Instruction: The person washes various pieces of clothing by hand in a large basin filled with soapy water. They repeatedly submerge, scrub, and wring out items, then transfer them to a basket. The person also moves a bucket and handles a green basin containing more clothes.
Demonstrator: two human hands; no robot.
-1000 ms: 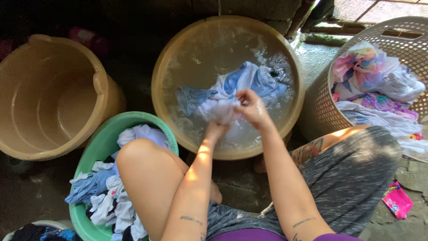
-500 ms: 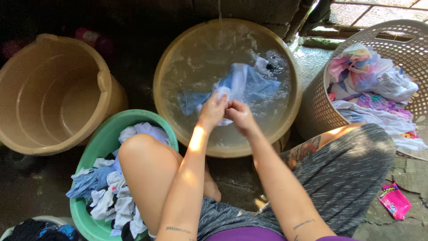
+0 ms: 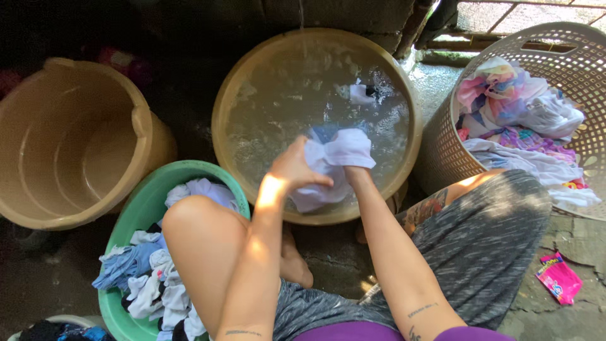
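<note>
Both hands have drawn back toward the near rim of the basin since half a second ago; the cloth came with them, now bunched and lifted where before it lay spread out in the water.

Basin [image 3: 221, 113]: round, tan, full of cloudy, rippled water, centre of view. A small pale scrap [image 3: 361, 94] floats near its far side.

Bucket [image 3: 136, 117]: tan, deep, left of the basin, nothing visible inside.

Basket [image 3: 571, 47]: pale latticed plastic, right of the basin, heaped with mixed white, pink and patterned laundry [image 3: 524, 113].

Green tub [image 3: 142, 205]: near left, just beside the basin, partly behind the person's raised knee; holds wrung white, blue and dark pieces.

Cloth [image 3: 338, 155]: white to pale lilac, wet, bunched above the water at the basin's near edge, between the two hands.

Left hand [image 3: 293, 170]: grip clamped on the cloth's left side, fingers folded over a fold of it.

Right hand [image 3: 356, 173]: mostly hidden under the cloth; wrist runs up into the bundle. Grip looks closed on the cloth from below, fingers not visible.

Pink sachet [image 3: 558, 278]: lying on the ground at far right, well apart from the hands.
</note>
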